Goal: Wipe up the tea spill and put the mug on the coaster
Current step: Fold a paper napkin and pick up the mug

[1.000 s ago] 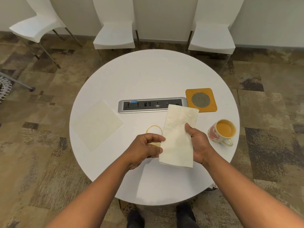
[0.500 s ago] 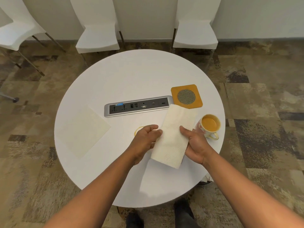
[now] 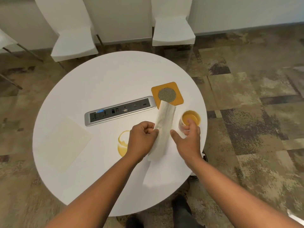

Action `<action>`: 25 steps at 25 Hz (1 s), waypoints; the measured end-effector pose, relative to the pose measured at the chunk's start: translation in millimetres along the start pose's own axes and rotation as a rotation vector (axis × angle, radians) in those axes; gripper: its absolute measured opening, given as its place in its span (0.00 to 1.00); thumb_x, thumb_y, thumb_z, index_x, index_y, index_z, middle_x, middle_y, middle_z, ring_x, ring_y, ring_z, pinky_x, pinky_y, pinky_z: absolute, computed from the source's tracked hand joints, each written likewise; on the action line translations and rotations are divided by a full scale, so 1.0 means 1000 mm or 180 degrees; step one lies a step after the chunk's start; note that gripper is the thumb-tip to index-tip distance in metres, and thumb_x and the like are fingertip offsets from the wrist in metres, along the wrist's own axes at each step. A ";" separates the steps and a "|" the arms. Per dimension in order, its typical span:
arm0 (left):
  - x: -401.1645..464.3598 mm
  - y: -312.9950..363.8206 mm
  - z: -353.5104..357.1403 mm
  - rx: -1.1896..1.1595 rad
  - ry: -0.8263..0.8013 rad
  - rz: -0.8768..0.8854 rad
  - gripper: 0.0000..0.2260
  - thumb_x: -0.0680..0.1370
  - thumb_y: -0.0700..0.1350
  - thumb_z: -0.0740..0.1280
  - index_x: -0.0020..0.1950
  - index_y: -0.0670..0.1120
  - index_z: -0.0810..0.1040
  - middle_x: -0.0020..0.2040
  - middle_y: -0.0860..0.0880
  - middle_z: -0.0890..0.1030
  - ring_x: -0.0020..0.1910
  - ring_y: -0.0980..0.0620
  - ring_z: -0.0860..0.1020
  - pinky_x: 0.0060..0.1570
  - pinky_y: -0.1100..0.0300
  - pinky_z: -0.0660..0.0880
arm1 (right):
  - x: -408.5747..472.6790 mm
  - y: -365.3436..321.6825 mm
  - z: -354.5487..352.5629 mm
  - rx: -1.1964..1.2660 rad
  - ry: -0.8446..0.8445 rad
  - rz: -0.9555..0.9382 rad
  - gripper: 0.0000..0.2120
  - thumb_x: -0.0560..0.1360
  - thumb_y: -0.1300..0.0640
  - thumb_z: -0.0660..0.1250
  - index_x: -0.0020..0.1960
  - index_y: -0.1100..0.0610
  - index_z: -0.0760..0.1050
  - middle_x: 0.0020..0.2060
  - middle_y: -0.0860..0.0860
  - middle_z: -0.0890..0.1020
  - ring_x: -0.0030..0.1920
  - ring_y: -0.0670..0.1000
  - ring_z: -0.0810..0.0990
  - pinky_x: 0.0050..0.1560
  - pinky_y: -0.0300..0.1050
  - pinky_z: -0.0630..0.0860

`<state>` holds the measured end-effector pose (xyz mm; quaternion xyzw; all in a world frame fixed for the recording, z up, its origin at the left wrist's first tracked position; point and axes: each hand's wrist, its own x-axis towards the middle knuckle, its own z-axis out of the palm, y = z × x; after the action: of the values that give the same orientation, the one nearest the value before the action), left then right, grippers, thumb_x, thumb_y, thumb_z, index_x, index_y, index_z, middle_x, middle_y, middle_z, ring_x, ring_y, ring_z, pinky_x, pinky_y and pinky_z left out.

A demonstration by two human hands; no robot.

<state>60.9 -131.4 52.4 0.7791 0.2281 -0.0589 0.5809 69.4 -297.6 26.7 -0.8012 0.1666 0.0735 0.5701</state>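
A white paper towel, folded long, hangs above the round white table, pinched at its left edge by my left hand. My right hand is just right of the towel, fingers apart, not touching it; its fingertips overlap the mug. The mug, full of orange tea, stands near the table's right edge. An orange ring of spilled tea lies left of my left hand, partly hidden by it. The orange square coaster with a mesh centre lies behind the towel's top end.
A silver power socket strip is set into the table's middle. A pale cream napkin lies flat at the left. Two white chairs stand beyond the table, and my shoes show under its near edge.
My right hand has let go of the towel and opened beside it. The left hand now holds the towel alone, folded narrower. More of the spill shows to the left.
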 end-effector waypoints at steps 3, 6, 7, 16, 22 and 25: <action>-0.006 0.006 0.016 0.0337 -0.0145 0.0403 0.04 0.77 0.43 0.74 0.43 0.51 0.84 0.38 0.52 0.86 0.40 0.51 0.85 0.42 0.56 0.82 | -0.006 -0.002 -0.001 0.0917 -0.0756 0.0186 0.17 0.71 0.38 0.68 0.58 0.39 0.77 0.61 0.46 0.79 0.59 0.44 0.79 0.55 0.39 0.74; -0.015 0.012 0.034 0.0498 -0.0416 0.0755 0.04 0.78 0.44 0.72 0.45 0.52 0.85 0.39 0.59 0.86 0.41 0.62 0.84 0.40 0.69 0.78 | -0.006 -0.001 -0.005 0.1690 -0.1310 0.0217 0.12 0.76 0.43 0.66 0.59 0.40 0.80 0.58 0.47 0.84 0.60 0.48 0.82 0.57 0.46 0.80; -0.018 0.013 0.041 0.0540 -0.0496 0.0797 0.04 0.78 0.44 0.72 0.46 0.52 0.86 0.40 0.59 0.86 0.42 0.62 0.84 0.41 0.69 0.78 | -0.004 0.002 -0.008 0.1878 -0.1311 0.0263 0.12 0.78 0.46 0.66 0.60 0.42 0.80 0.58 0.50 0.85 0.60 0.51 0.82 0.56 0.46 0.80; -0.020 0.016 0.094 0.0608 -0.1375 0.0765 0.16 0.79 0.39 0.67 0.65 0.50 0.83 0.61 0.55 0.84 0.59 0.59 0.82 0.58 0.69 0.76 | 0.026 0.025 -0.070 0.2378 -0.0259 0.0921 0.16 0.75 0.67 0.59 0.55 0.57 0.82 0.49 0.61 0.86 0.48 0.61 0.86 0.43 0.54 0.83; -0.006 0.009 0.124 0.0281 -0.0320 0.0588 0.16 0.76 0.39 0.72 0.61 0.53 0.76 0.58 0.54 0.79 0.55 0.52 0.78 0.48 0.63 0.75 | 0.053 0.041 -0.128 0.2214 0.0431 0.0947 0.15 0.75 0.73 0.60 0.49 0.57 0.80 0.43 0.52 0.87 0.42 0.51 0.86 0.37 0.46 0.81; 0.015 -0.001 0.130 0.0641 -0.0106 0.0512 0.35 0.72 0.42 0.77 0.74 0.53 0.65 0.69 0.51 0.71 0.67 0.49 0.71 0.64 0.54 0.72 | 0.067 0.054 -0.152 0.2344 0.0591 0.1031 0.14 0.75 0.71 0.62 0.51 0.56 0.80 0.45 0.51 0.88 0.43 0.51 0.86 0.38 0.46 0.81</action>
<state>96.1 -247.9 5.3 0.8483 0.1480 -0.0477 0.5062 102.0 -468.0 9.2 -0.5104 0.3564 0.0252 0.7822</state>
